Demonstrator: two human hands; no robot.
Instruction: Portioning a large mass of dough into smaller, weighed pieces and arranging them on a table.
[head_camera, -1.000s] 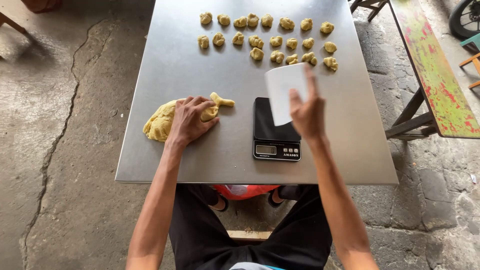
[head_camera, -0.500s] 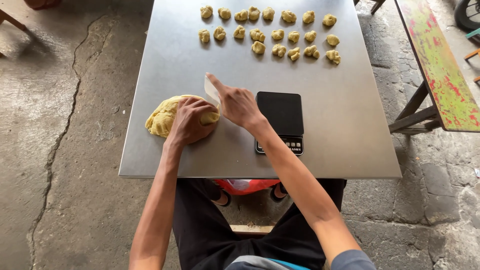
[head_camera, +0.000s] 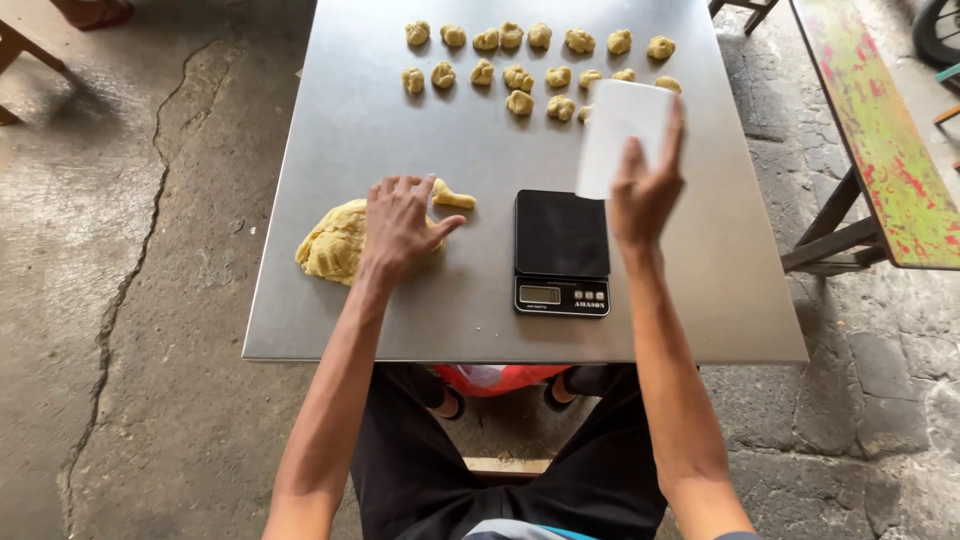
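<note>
Here the left hand (head_camera: 400, 228) lies flat and spread on a lump of yellow dough (head_camera: 330, 243), fingers fanned wide and pressing on its right part rather than gripping it. The dough sits near the front left of the steel surface (head_camera: 400, 320); it is pale yellow, rough and ridged on top, with a ragged edge toward the left. Just beyond the fingertips, touching or almost touching the lump, lies a small cut-off piece of dough (head_camera: 453, 197), short and knobbly.

The right hand (head_camera: 640, 195) is raised above the surface and holds a white scraper (head_camera: 622, 135), a flat rectangular card with rounded corners, pinched between thumb and fingers at its lower edge so that it stands upright. It hangs over the far right corner of a black kitchen scale (head_camera: 561, 250), which rests on the surface just right of the dough, its pan bare and dark.

Further back, two uneven rows of small dough pieces (head_camera: 518, 77), each a similar yellow knot, lie well apart from the lump; the scraper hides the right end of the nearer row.
</note>
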